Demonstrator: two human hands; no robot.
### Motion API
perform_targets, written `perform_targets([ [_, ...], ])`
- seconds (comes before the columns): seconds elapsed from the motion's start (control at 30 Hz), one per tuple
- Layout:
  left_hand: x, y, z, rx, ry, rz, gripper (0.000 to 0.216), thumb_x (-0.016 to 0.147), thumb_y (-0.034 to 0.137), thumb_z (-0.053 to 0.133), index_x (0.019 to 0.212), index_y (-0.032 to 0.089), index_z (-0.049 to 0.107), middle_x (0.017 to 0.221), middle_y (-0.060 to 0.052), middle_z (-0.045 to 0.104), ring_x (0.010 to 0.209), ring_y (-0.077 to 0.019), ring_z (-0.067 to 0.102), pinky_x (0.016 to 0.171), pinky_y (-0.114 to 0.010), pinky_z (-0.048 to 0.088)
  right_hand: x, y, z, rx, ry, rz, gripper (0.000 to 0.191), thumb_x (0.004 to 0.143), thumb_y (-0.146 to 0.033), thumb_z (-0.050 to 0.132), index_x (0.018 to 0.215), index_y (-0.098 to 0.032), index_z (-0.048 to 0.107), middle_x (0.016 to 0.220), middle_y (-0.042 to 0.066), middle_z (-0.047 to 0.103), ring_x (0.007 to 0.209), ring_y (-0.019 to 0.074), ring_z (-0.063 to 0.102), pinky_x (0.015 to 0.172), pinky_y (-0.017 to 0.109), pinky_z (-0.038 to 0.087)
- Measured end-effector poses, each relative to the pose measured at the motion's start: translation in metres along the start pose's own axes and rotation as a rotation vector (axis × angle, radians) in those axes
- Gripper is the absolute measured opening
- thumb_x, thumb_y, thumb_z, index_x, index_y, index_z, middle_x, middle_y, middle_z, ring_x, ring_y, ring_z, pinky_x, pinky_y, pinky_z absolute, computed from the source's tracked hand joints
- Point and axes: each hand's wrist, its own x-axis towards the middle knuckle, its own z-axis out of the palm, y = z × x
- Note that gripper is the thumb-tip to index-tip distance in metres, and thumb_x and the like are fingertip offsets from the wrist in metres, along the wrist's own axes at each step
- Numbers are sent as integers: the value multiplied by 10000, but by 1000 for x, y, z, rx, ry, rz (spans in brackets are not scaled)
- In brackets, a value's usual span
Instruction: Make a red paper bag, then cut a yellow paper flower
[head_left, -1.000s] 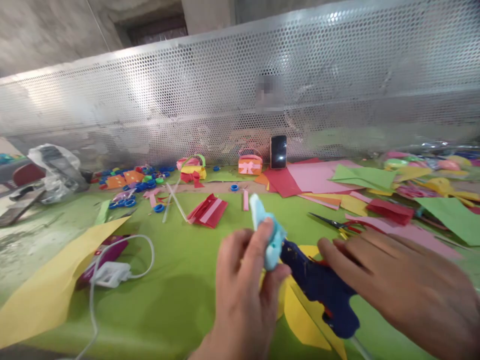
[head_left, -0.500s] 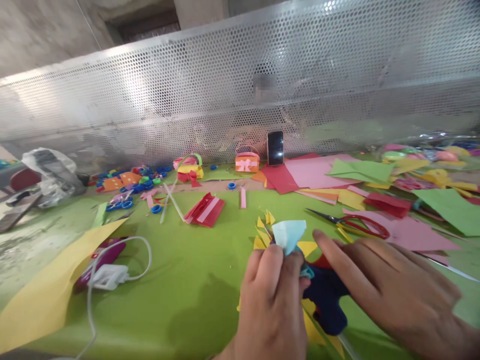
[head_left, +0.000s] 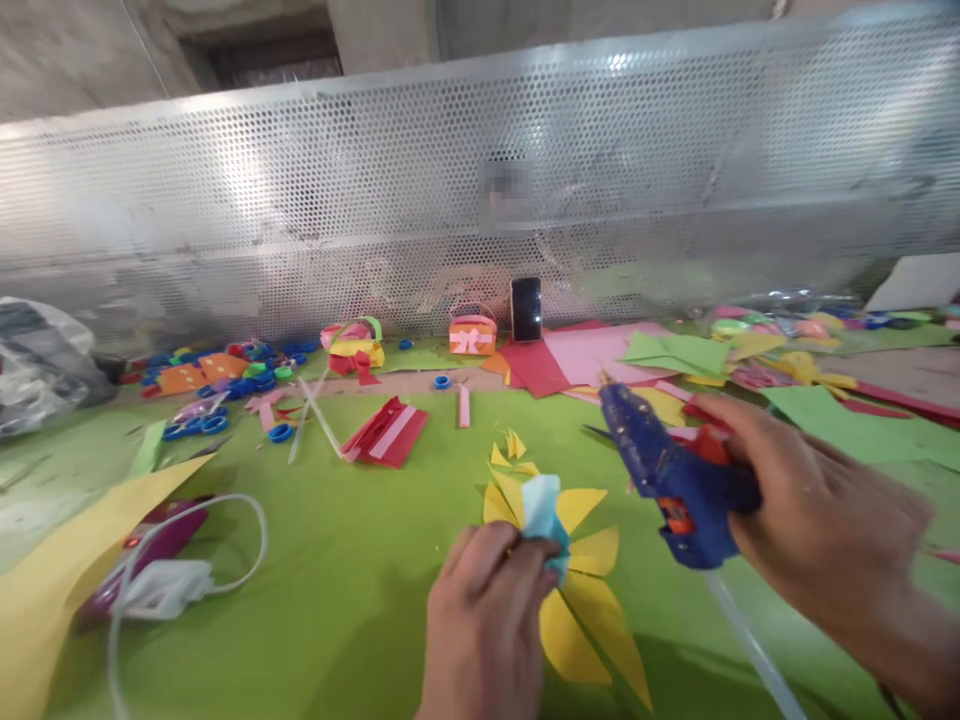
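Note:
My left hand (head_left: 484,620) is closed on a small folded light-blue paper piece (head_left: 541,510), held just above a yellow paper flower (head_left: 581,575) lying on the green table cover (head_left: 360,590). My right hand (head_left: 806,515) grips a blue glue gun (head_left: 675,480) lifted off the table, its nozzle pointing up and to the left. A clear glue stick (head_left: 750,650) juts from the back of the gun.
A yellow sheet (head_left: 67,560) and a white charger with cable (head_left: 161,585) lie at left. A red-and-pink folded piece (head_left: 386,435), blue rings (head_left: 217,400), small paper baskets (head_left: 469,335), a phone (head_left: 526,308) and coloured paper sheets (head_left: 675,355) line the perforated metal screen (head_left: 480,200).
My right hand has taken hold of the glue gun and lifted it off the yellow flower. My left hand with the blue paper has dropped lower and drifted left.

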Motion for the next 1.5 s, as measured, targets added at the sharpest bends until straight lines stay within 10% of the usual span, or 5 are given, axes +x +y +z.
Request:
perform_targets([
  [0.3, 25, 9, -6, -1017, 132, -765, 221, 757, 347, 664, 735, 161, 547, 639, 29, 507, 567, -66, 449, 537, -172, 377, -8, -14, 7, 97, 33, -160, 337, 799, -113, 424, 1128, -136, 494, 810, 91, 687, 696, 243, 632, 583, 319, 450],
  [0.83, 33, 14, -1, -1134, -274, -874, 318, 653, 393, 741, 755, 114, 627, 654, 6, 547, 573, -68, 379, 536, -196, 290, 7, -24, -16, -27, 149, -558, 289, 885, -1, 423, 1159, -45, 503, 525, 2, 595, 460, 166, 483, 491, 313, 282],
  [1.3, 42, 28, 1, -1046, -261, -906, 237, 590, 327, 771, 721, 170, 652, 709, -11, 609, 705, -146, 530, 682, -240, 424, -15, -30, -32, 225, 70, -187, 405, 853, -32, 421, 1256, -41, 459, 730, 70, 677, 644, 186, 618, 602, 303, 467],
  [1.5, 63, 41, 33, -887, -689, -867, 98, 658, 284, 710, 712, 205, 689, 606, 31, 576, 564, -92, 478, 545, -190, 361, -46, 0, -45, 272, -79, 291, 431, 886, -62, 344, 1312, -125, 368, 646, -43, 616, 467, 101, 550, 414, 188, 456],
])
